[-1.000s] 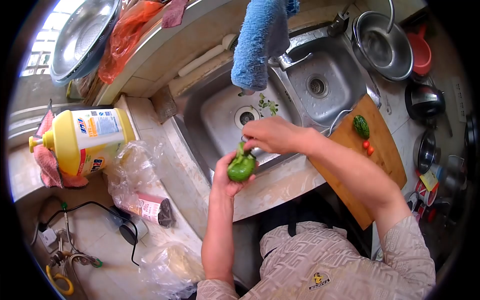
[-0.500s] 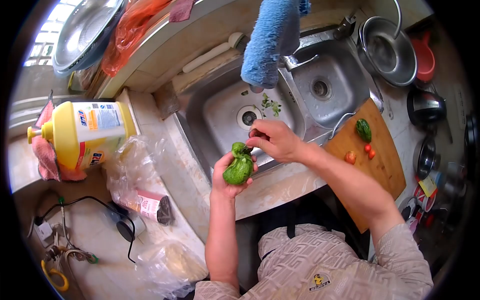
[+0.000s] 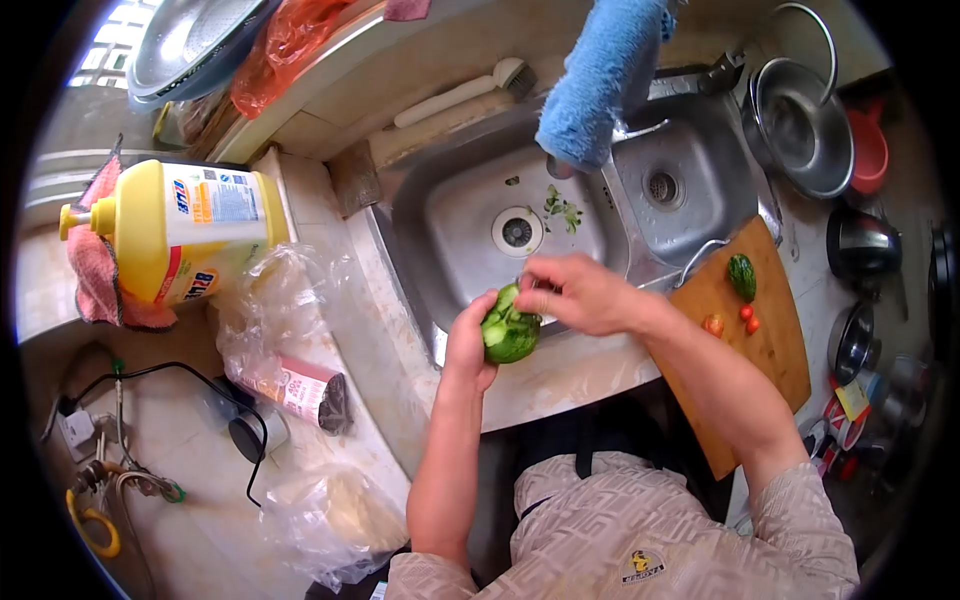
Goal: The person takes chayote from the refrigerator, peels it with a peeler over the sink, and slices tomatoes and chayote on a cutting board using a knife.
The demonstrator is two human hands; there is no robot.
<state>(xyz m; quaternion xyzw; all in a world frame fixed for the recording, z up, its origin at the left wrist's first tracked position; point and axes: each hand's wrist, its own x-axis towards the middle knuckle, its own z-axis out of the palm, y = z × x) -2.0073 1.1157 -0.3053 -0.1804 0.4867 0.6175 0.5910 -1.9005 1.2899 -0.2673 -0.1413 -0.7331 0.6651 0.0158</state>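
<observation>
My left hand (image 3: 466, 342) is wrapped around a mottled green gourd (image 3: 512, 342) at the near edge of the sink, holding it from the left side. Lighter patches show on the gourd's upper part. Close against its top, my right hand (image 3: 582, 294) has its fingers curled and pinched together. What lies between those fingers, if anything, is hidden. Beyond both hands is the large basin of the steel sink (image 3: 445, 215), with green leafy scraps (image 3: 563, 210) beside its drain (image 3: 518, 232).
To the right, a wooden cutting board (image 3: 765, 385) bears a dark green vegetable (image 3: 741, 277) and small red fruits (image 3: 747, 313). A blue towel (image 3: 605, 85) hangs over the sink. A yellow jug (image 3: 140, 235) and plastic bags (image 3: 285, 310) stand left. Metal bowls (image 3: 805, 130) sit at far right.
The gourd has turned in my left hand, its rounded end now facing lower right. My right hand remains at its top. The whole view has shifted slightly.
</observation>
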